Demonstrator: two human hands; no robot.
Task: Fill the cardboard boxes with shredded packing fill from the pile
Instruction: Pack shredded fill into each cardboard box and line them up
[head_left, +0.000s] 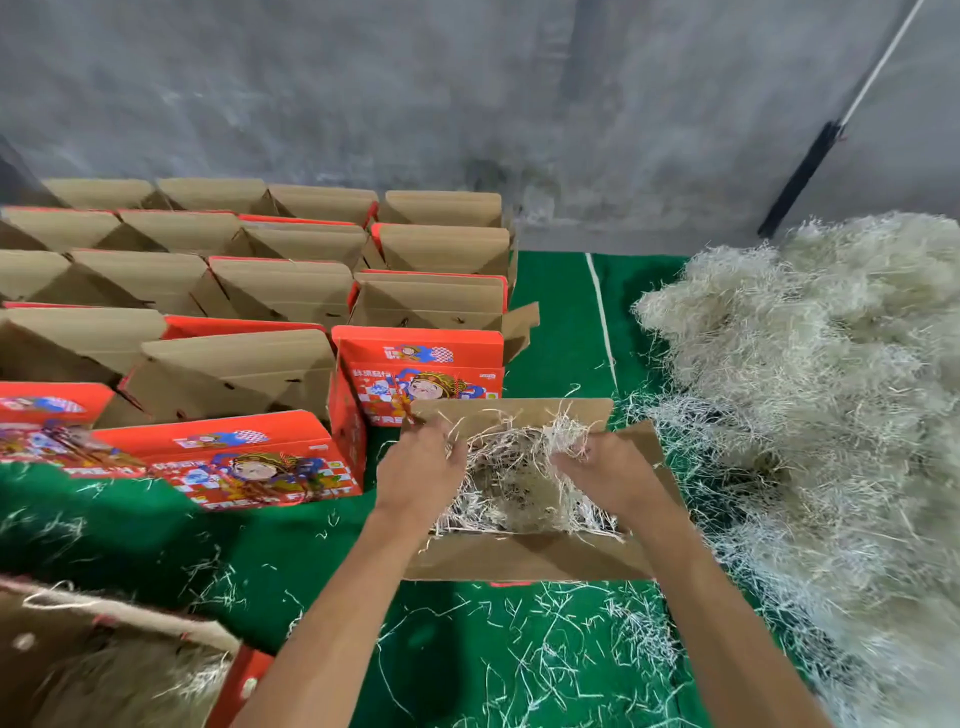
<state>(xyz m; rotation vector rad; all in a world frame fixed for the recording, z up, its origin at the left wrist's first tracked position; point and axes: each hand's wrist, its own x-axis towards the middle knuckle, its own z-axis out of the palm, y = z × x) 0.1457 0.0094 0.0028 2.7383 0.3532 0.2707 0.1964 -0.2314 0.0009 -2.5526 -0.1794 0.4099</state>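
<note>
Shredded pale paper fill (519, 483) is being spread inside the open brown cardboard box (524, 558) by both hands, left hand (423, 467) and right hand (597, 470), fingers curled around strands; more is probably needed from the pile (810, 374) right of the box.

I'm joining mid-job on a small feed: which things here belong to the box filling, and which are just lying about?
In the job:
- open box under both hands
- shredded fill in it
- left hand and right hand, both gripping fill
- big pile to the right
- rows of boxes waiting behind

Lying about:
- loose strands on the green mat
- dark pole against the wall
</note>
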